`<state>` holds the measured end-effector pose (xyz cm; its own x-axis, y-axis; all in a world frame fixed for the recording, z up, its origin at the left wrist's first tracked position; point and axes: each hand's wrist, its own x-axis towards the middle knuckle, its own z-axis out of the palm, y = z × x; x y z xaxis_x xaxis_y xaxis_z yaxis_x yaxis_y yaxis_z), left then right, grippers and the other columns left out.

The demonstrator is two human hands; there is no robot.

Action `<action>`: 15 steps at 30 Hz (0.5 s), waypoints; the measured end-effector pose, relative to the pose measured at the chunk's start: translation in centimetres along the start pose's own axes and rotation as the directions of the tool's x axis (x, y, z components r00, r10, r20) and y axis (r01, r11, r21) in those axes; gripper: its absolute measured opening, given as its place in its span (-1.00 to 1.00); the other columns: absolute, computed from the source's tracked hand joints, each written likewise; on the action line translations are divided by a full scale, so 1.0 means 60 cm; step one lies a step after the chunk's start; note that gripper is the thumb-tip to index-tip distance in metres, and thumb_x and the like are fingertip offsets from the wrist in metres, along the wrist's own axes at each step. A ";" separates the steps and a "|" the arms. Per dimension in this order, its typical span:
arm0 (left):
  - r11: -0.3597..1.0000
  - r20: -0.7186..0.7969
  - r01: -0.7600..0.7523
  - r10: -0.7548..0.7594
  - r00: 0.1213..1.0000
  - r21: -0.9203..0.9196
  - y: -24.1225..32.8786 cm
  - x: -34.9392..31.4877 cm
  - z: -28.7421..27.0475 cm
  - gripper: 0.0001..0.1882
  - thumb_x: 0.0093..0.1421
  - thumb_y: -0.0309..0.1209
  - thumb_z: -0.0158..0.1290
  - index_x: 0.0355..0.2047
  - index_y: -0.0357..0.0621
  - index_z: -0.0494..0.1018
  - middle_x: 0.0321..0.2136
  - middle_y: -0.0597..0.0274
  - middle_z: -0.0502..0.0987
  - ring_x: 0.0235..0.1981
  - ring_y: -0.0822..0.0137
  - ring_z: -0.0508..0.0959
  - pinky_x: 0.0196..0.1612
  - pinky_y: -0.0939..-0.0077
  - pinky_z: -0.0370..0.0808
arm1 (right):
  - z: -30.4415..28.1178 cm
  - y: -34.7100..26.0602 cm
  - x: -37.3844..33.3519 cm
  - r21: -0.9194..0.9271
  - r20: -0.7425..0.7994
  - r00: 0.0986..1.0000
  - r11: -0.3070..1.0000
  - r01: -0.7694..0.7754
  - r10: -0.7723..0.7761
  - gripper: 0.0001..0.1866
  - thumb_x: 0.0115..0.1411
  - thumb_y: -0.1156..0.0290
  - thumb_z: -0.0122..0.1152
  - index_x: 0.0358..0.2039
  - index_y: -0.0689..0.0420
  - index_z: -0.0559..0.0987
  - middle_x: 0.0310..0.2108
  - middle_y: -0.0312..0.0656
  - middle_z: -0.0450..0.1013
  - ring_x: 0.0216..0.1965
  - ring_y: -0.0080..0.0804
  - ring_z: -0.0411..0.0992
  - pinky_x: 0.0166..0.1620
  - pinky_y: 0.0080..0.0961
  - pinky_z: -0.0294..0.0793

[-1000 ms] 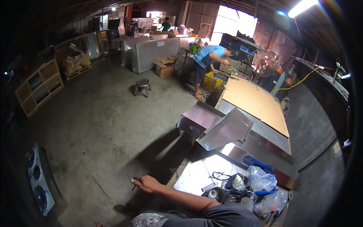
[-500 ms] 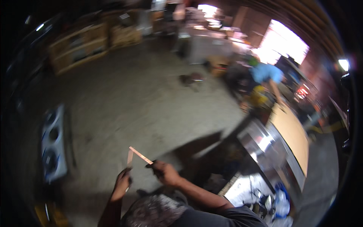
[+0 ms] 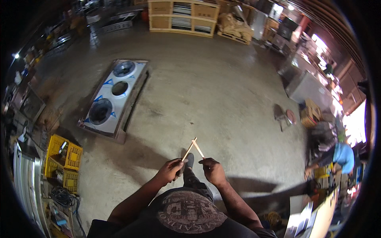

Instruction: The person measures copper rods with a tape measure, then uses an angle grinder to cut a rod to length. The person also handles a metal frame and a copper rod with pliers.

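Observation:
In front of my body I hold a thin, pale wood-coloured folding rule (image 3: 188,150), bent into an upside-down V with its joint pointing away from me. My left hand (image 3: 170,169) pinches the lower end of its left leg between thumb and fingers. The end of the right leg is at my right hand (image 3: 213,171), whose fingers are curled closed on it. Below the rule are the concrete floor and my dark shoe (image 3: 190,160).
A steel range (image 3: 115,98) with three round openings and blue-marked film stands left ahead. Yellow plastic crates (image 3: 74,156) are nearer left. To the right are a round stool (image 3: 291,116), a cardboard box (image 3: 310,114) and a bending person in blue (image 3: 343,157). A wooden crate (image 3: 182,16) stands far ahead.
My view has turned left, bringing the range and yellow crates further in and shifting the person in blue toward the right rim. Both hands still hold the rule, its V now more upright.

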<state>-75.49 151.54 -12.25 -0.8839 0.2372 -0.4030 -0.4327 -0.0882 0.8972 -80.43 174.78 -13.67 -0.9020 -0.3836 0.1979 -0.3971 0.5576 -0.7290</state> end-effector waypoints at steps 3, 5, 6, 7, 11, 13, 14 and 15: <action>0.995 -0.123 0.064 -0.053 0.991 0.083 0.060 0.048 -0.046 -0.59 0.39 -0.15 -0.16 0.10 -0.10 0.40 -0.65 0.35 0.36 -0.71 0.56 0.27 -0.66 0.62 0.20 | 0.030 0.093 0.088 0.204 0.100 0.967 0.947 -0.249 0.233 -0.81 0.22 0.49 0.11 -0.20 0.24 0.61 -0.39 -0.10 0.57 -0.40 -0.44 0.56 -0.36 -0.46 0.52; 0.999 -0.177 0.014 -0.019 0.984 -0.029 0.077 0.085 -0.089 -0.60 0.38 -0.14 -0.14 0.07 -0.08 0.43 -0.65 0.37 0.38 -0.72 0.58 0.28 -0.68 0.63 0.20 | 0.031 0.128 0.152 0.305 0.246 0.910 0.864 -0.400 0.335 -0.77 0.25 0.41 0.11 -0.16 0.25 0.60 -0.37 -0.14 0.58 -0.43 -0.48 0.55 -0.38 -0.49 0.52; 0.997 -0.197 -0.027 0.013 0.980 -0.067 0.098 0.109 -0.112 -0.60 0.38 -0.13 -0.13 0.06 -0.08 0.45 -0.65 0.38 0.39 -0.72 0.58 0.29 -0.69 0.64 0.19 | 0.024 0.143 0.194 0.316 0.307 0.889 0.845 -0.432 0.340 -0.75 0.26 0.38 0.12 -0.16 0.25 0.60 -0.36 -0.13 0.59 -0.45 -0.48 0.55 -0.39 -0.50 0.51; 0.997 -0.223 -0.020 0.002 0.975 -0.079 0.118 0.128 -0.128 -0.61 0.38 -0.12 -0.13 0.04 -0.09 0.45 -0.64 0.39 0.40 -0.70 0.58 0.31 -0.66 0.64 0.22 | 0.019 0.159 0.242 0.323 0.366 0.864 0.824 -0.465 0.345 -0.74 0.27 0.35 0.12 -0.15 0.25 0.61 -0.36 -0.13 0.59 -0.47 -0.47 0.55 -0.39 -0.51 0.51; 0.977 -0.313 -0.188 0.147 0.938 -0.105 0.184 0.219 -0.193 -0.63 0.38 -0.13 -0.11 -0.02 -0.13 0.46 -0.61 0.39 0.42 -0.64 0.57 0.34 -0.57 0.63 0.26 | 0.000 0.173 0.439 0.320 0.514 0.825 0.841 -0.437 0.234 -0.71 0.25 0.35 0.13 -0.10 0.25 0.59 -0.36 -0.15 0.58 -0.45 -0.47 0.55 -0.42 -0.55 0.48; 0.959 -0.396 -0.247 0.174 0.901 -0.141 0.212 0.251 -0.219 -0.66 0.39 -0.17 -0.10 -0.06 -0.16 0.47 -0.59 0.39 0.42 -0.60 0.57 0.37 -0.51 0.64 0.30 | 0.002 0.146 0.552 0.272 0.563 0.790 0.847 -0.456 0.245 -0.71 0.24 0.37 0.14 -0.10 0.26 0.59 -0.35 -0.14 0.58 -0.41 -0.45 0.55 -0.36 -0.52 0.52; 0.941 -0.423 -0.293 0.199 0.884 -0.169 0.232 0.276 -0.236 -0.67 0.39 -0.18 -0.10 -0.06 -0.16 0.47 -0.59 0.39 0.43 -0.58 0.57 0.38 -0.50 0.64 0.31 | 0.010 0.146 0.603 0.281 0.557 0.800 0.855 -0.435 0.224 -0.71 0.24 0.37 0.14 -0.11 0.27 0.59 -0.35 -0.14 0.58 -0.40 -0.45 0.55 -0.35 -0.52 0.53; 0.946 -0.439 -0.272 0.172 0.882 -0.176 0.251 0.296 -0.248 -0.67 0.39 -0.20 -0.09 -0.06 -0.16 0.46 -0.58 0.39 0.43 -0.57 0.56 0.38 -0.49 0.64 0.31 | 0.019 0.152 0.646 0.287 0.554 0.807 0.863 -0.415 0.204 -0.71 0.24 0.36 0.14 -0.11 0.27 0.59 -0.35 -0.14 0.58 -0.39 -0.45 0.55 -0.33 -0.51 0.54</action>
<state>-100.35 140.04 -8.60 -0.9317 -0.2310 -0.2801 -0.1997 -0.3182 0.9267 -118.84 164.16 -13.42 -0.7156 -0.6034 -0.3520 0.0805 0.4294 -0.8995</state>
